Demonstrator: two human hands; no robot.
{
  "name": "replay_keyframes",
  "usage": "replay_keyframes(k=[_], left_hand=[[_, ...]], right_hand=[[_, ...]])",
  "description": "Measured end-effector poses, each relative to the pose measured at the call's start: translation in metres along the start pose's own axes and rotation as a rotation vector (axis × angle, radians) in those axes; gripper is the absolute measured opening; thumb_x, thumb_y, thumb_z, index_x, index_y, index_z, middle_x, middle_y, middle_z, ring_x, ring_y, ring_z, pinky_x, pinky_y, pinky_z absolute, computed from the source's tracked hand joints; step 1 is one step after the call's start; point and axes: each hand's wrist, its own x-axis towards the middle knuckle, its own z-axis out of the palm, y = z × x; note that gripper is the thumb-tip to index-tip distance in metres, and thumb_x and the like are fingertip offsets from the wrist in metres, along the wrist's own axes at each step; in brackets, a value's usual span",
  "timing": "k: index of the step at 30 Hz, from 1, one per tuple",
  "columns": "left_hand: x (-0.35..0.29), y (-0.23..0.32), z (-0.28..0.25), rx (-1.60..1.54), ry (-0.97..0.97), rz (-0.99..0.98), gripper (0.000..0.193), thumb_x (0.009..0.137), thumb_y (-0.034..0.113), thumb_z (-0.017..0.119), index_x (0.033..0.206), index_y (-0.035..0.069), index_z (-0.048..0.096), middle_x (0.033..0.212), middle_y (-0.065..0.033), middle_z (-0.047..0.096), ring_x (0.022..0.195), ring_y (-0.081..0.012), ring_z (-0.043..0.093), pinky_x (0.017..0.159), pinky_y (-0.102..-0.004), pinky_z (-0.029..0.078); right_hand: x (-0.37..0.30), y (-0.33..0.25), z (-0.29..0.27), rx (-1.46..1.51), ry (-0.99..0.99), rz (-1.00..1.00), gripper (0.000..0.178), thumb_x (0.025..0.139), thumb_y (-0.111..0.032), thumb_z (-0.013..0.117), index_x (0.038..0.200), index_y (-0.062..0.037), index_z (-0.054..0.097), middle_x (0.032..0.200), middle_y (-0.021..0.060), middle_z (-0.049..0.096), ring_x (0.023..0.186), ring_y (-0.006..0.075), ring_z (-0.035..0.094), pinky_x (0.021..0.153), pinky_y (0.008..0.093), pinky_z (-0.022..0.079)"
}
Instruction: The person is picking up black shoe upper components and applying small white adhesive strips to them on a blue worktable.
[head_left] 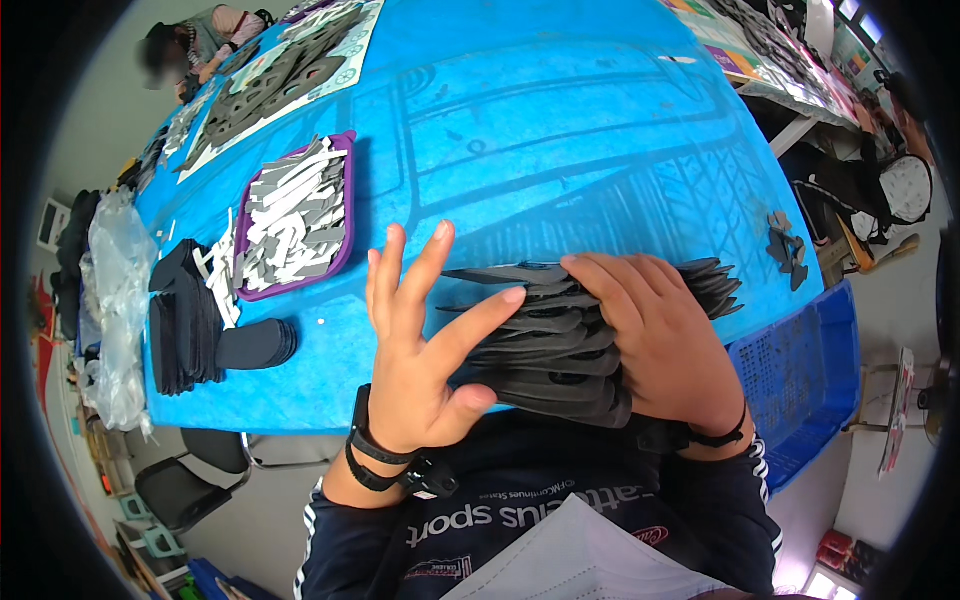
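Observation:
A thick bundle of thin, dark grey, flat foam-like pieces stands on edge in front of me at the table's near side. Its layers fan out a little, with pointed ends at the far left and far right. My right hand grips the bundle's right side, fingers bent over its far edge and the thumb hidden. My left hand is at the left side with fingers spread. Its index fingertip lies against or just over the layers; I cannot tell which. The thumb is near the bundle's lower left corner.
On the blue-covered table, a purple tray holds grey and white strips. Black insole-shaped pieces lie stacked at left. Dark scraps lie at right, beside a blue plastic crate. Another person works at the far left.

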Motion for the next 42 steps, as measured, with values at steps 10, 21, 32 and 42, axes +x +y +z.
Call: replay_keyframes(k=[10, 21, 32, 42], left_hand=[[0.007, 0.018, -0.005, 0.034, -0.033, 0.029, 0.064, 0.083, 0.069, 0.028, 0.111, 0.024, 0.064, 0.139, -0.0188, 0.033, 0.133, -0.0420, 0.016, 0.103, -0.0585, 0.007], [-0.006, 0.028, -0.007, 0.104, -0.012, 0.041, 0.060, 0.085, 0.066, 0.028, 0.104, 0.026, 0.067, 0.136, -0.0174, 0.039, 0.132, -0.0418, 0.017, 0.103, -0.0576, 0.003], [-0.002, 0.033, 0.002, 0.076, -0.016, 0.123, 0.055, 0.084, 0.065, 0.030, 0.103, 0.030, 0.068, 0.135, -0.0144, 0.041, 0.132, -0.0416, 0.017, 0.104, -0.0562, 0.000], [-0.021, 0.032, 0.001, 0.067, 0.128, 0.219, 0.058, 0.088, 0.062, 0.024, 0.094, 0.028, 0.071, 0.129, -0.0134, 0.046, 0.133, -0.0392, 0.016, 0.106, -0.0542, -0.002]], right_hand=[[-0.001, 0.001, 0.000, 0.004, 0.039, -0.003, 0.063, 0.067, -0.020, 0.064, 0.121, 0.0034, 0.041, 0.111, 0.0164, 0.051, 0.094, 0.0320, 0.052, 0.086, 0.0400, 0.039], [-0.002, 0.002, 0.003, 0.011, 0.083, -0.025, 0.064, 0.066, -0.021, 0.066, 0.120, 0.0036, 0.042, 0.110, 0.0163, 0.052, 0.095, 0.0313, 0.052, 0.084, 0.0396, 0.040], [-0.003, 0.003, 0.006, 0.030, 0.118, -0.054, 0.062, 0.065, -0.019, 0.067, 0.118, 0.0039, 0.043, 0.110, 0.0154, 0.052, 0.095, 0.0310, 0.053, 0.084, 0.0395, 0.040], [-0.003, 0.002, 0.007, 0.035, 0.134, -0.052, 0.062, 0.064, -0.015, 0.068, 0.118, 0.0030, 0.043, 0.110, 0.0150, 0.052, 0.095, 0.0306, 0.053, 0.084, 0.0391, 0.041]])
